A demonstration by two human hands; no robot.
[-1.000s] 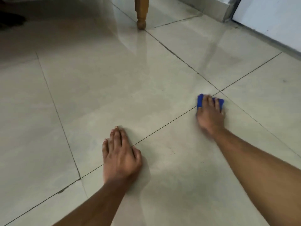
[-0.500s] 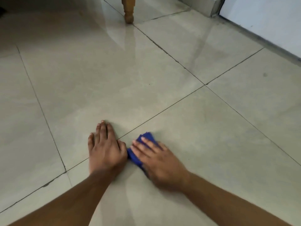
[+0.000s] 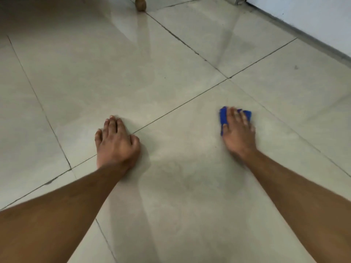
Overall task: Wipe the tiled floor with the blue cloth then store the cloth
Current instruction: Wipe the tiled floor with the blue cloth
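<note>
Two grips on glossy beige tiled floor (image 3: 171, 63). Left grip (image 3: 115, 143) spread flat on bare tile, across grout line. Right grip (image 3: 238, 133) flat, fingers straight, pressing blue cloth (image 3: 223, 116) onto tile. Wooden leg (image 3: 141, 4) at far edge; white wall (image 3: 313, 16) along right edge.

Glossy pale tiled floor (image 3: 171, 73), dark grout lines; matt blue cloth (image 3: 224, 116); turned wooden furniture leg (image 3: 141, 4).

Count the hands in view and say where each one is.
2. The left hand lies flat on the bare tiled floor, across a grout line. The right hand presses the blue cloth onto the tile further right. None looks hidden.
</note>
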